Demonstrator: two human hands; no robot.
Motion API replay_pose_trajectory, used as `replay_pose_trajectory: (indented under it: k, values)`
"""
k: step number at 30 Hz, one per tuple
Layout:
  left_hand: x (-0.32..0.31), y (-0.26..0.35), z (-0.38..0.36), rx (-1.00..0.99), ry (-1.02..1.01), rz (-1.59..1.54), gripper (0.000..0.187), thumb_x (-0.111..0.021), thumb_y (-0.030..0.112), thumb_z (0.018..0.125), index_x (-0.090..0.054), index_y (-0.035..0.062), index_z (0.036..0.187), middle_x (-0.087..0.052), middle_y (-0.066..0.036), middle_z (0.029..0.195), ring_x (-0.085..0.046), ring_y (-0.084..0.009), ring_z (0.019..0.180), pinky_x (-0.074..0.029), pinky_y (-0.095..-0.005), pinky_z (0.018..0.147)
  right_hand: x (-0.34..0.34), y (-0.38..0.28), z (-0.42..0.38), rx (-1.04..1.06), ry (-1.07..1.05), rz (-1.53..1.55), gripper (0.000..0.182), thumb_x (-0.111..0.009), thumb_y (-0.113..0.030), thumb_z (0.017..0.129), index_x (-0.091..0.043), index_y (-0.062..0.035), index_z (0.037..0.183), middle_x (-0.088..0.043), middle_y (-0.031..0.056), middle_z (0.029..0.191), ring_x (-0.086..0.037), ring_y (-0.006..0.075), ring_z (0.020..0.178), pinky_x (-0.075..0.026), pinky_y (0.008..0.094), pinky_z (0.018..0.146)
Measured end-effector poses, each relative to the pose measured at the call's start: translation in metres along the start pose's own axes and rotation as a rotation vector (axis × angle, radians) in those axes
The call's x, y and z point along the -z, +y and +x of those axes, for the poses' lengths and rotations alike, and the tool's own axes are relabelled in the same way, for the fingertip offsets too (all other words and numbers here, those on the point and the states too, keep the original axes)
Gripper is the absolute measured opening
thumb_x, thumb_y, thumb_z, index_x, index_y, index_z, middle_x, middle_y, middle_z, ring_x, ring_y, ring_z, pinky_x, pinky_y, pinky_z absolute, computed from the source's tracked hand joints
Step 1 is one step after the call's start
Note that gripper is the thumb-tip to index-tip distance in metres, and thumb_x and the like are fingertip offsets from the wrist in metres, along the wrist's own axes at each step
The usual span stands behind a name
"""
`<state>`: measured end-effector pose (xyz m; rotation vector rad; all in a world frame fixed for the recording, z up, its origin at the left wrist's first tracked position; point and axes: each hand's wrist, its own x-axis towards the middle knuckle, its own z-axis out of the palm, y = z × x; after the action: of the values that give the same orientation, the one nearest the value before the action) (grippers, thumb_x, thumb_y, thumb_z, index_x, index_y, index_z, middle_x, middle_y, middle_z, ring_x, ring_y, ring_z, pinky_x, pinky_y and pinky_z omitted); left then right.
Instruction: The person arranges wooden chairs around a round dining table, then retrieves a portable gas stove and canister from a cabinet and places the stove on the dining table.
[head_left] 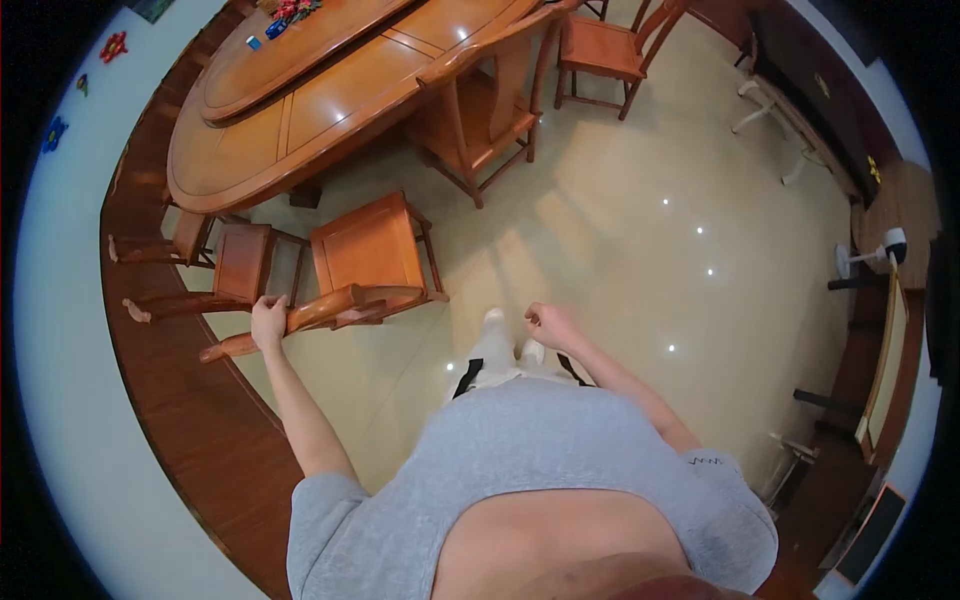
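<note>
My left hand (pixel 268 322) is wrapped round the top rail of a reddish-brown wooden chair (pixel 368 245). The chair stands on the floor in front of me to the left, its back towards me and its seat facing the table. My right hand (pixel 550 328) hangs in the air in front of my body, above my legs. Its fingers are curled in, and nothing shows in them. Left of the held chair, close by, stands another wooden chair (pixel 243 265).
A large round wooden table (pixel 230 165) with a raised turntable (pixel 330 60) fills the upper left. More chairs (pixel 485 125) stand around it. Dark wood panelling runs along the left wall. A white fan-like object (pixel 868 255) and shelves line the right side. The floor (pixel 600 220) is glossy tile.
</note>
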<state>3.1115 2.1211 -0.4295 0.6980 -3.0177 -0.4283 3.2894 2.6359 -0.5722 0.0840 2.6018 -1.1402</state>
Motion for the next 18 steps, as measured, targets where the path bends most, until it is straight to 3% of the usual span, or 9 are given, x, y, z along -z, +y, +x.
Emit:
replay_pose_trajectory:
  k: [5, 9, 13, 15, 18]
  values:
    - [-0.004, -0.015, 0.004, -0.01, -0.013, -0.044, 0.038, -0.067, 0.036, 0.081, -0.068, 0.0058, 0.104, -0.07, -0.014, 0.095, -0.067, -0.0279, 0.09, -0.05, -0.0377, 0.081, 0.02, -0.001, 0.048, 0.03, -0.181, -0.01, 0.031, -0.063, -0.024, 0.08, -0.068, -0.0026, 0.102, -0.07, 0.0155, 0.094, -0.067, 0.0313, 0.091, -0.052, 0.041, 0.081]
    - [-0.003, -0.012, -0.013, 0.027, 0.073, -0.055, 0.035, -0.067, 0.033, 0.082, -0.068, 0.0049, 0.103, -0.07, -0.014, 0.093, -0.067, -0.0294, 0.089, -0.05, -0.0388, 0.08, 0.055, 0.006, 0.103, 0.047, -0.166, -0.019, 0.032, -0.063, -0.025, 0.081, -0.067, -0.0022, 0.104, -0.07, 0.0162, 0.098, -0.066, 0.0325, 0.092, -0.052, 0.0411, 0.082]
    - [-0.002, -0.005, -0.008, 0.115, 0.079, -0.169, 0.031, -0.067, 0.029, 0.083, -0.068, 0.0038, 0.101, -0.07, -0.015, 0.093, -0.066, -0.0302, 0.088, -0.049, -0.0391, 0.08, 0.128, -0.002, 0.181, 0.091, 0.011, -0.033, 0.034, -0.062, -0.024, 0.082, -0.064, -0.002, 0.108, -0.066, 0.0194, 0.106, -0.062, 0.0348, 0.101, -0.049, 0.0428, 0.087]
    - [0.0, 0.001, -0.011, 0.103, 0.105, -0.096, 0.031, -0.067, 0.028, 0.083, -0.068, 0.0034, 0.101, -0.07, -0.015, 0.092, -0.066, -0.0298, 0.087, -0.05, -0.0388, 0.079, 0.186, -0.038, 0.21, 0.196, 0.155, -0.222, 0.037, -0.063, -0.025, 0.082, -0.06, -0.0033, 0.112, -0.061, 0.0193, 0.109, -0.057, 0.035, 0.107, -0.046, 0.0439, 0.091]
    - [-0.006, -0.005, -0.009, 0.085, 0.138, -0.019, 0.03, -0.068, 0.027, 0.084, -0.068, 0.0017, 0.098, -0.07, -0.015, 0.089, -0.067, -0.0257, 0.081, -0.05, -0.0363, 0.075, 0.242, -0.057, 0.271, 0.461, 0.545, -0.326, 0.04, -0.065, -0.021, 0.08, -0.054, -0.0034, 0.114, -0.056, 0.0171, 0.112, -0.053, 0.0346, 0.108, -0.045, 0.0438, 0.092]
